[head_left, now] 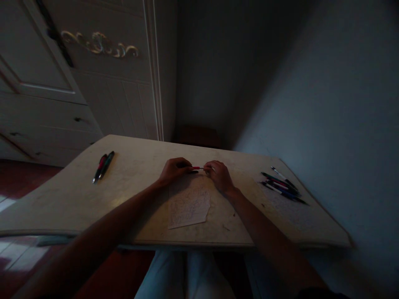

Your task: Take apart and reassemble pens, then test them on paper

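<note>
Over the far middle of the table, my left hand (pixel 174 170) pinches a red pen barrel (pixel 195 168). From the barrel's right end a thin dark rod (pixel 201 168), which looks like a pen refill, reaches to my right hand (pixel 218 174). The fingers of that hand are closed around its other end, and what else they hold is hidden. A small dark shape shows just below the red barrel; whether it is a pen part or a shadow I cannot tell. A sheet of paper (pixel 188 207) covered in scribbles lies below my hands.
Two pens (pixel 104 167) lie on the table's left side. Several pens (pixel 282 186) are heaped at the right, by another scribbled sheet (pixel 288 214). The pale table (pixel 137 160) meets a wall (pixel 339 124) on the right. A white cabinet (pixel 124 99) stands behind it at the left.
</note>
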